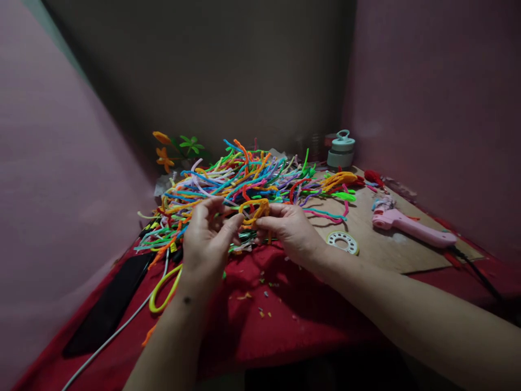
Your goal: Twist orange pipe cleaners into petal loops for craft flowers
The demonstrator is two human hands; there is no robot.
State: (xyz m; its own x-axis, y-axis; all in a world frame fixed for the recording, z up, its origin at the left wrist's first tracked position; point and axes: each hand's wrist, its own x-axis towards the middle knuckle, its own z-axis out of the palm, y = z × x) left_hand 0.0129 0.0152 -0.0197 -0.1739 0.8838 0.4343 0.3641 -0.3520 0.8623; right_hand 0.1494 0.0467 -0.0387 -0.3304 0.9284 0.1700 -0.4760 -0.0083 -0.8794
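Note:
An orange-yellow pipe cleaner (pixel 254 209) bent into loops is held between both hands above the red cloth (pixel 260 309). My left hand (pixel 207 239) pinches its left end with thumb and fingers. My right hand (pixel 291 228) grips its right side, fingers curled. Right behind them lies a big heap of pipe cleaners in many colours (pixel 244 179).
A pink glue gun (pixel 411 225) with a black cord lies on a brown board (pixel 391 244) at right, next to a roll of tape (pixel 343 241). Pale green tape rolls (pixel 341 149) stand at the back. A black phone (pixel 109 304), white cable and yellow-green loop (pixel 165 288) lie left. Finished flowers (pixel 175 149) stand behind.

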